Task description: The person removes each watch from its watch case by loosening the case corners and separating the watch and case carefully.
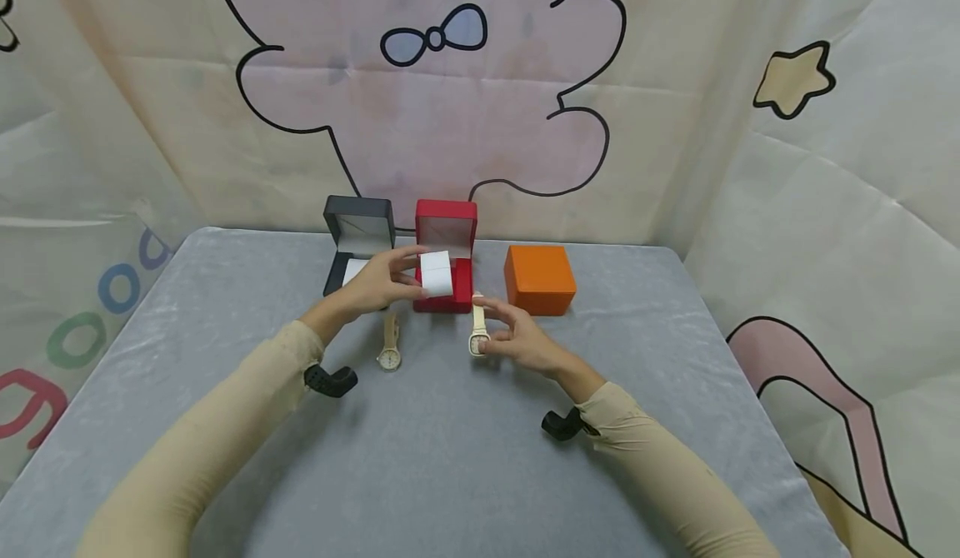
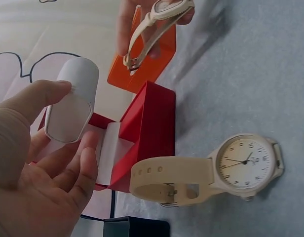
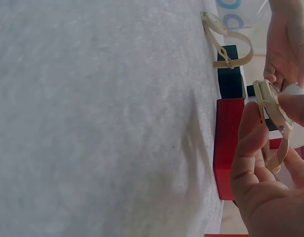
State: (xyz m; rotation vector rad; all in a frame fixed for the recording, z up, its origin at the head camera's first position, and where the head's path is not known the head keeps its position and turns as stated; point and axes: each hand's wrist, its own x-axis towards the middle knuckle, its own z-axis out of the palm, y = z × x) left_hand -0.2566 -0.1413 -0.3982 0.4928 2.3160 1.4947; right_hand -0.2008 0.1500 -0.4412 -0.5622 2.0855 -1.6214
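My left hand point(image 1: 385, 281) pinches a white watch cushion point(image 1: 437, 274) between thumb and fingers, in front of the open red watch box point(image 1: 463, 285). The left wrist view shows the cushion point(image 2: 73, 98) as a smooth roll with the thumb point(image 2: 48, 94) on its side. To the right, my right hand point(image 1: 521, 340) grips a cream wristwatch point(image 1: 478, 325) by its case. Its strap hangs in a buckled loop, seen in the right wrist view below the watch case point(image 3: 273, 106). A second cream wristwatch point(image 1: 389, 350) lies on the table below my left hand.
An open dark grey watch box point(image 1: 358, 218) with a white cushion point(image 1: 354, 270) in it stands left of the red one. At the right is a closed orange box point(image 1: 540, 281). All are on a grey cloth-covered table point(image 1: 450, 458), with a printed curtain point(image 1: 675, 125) behind.
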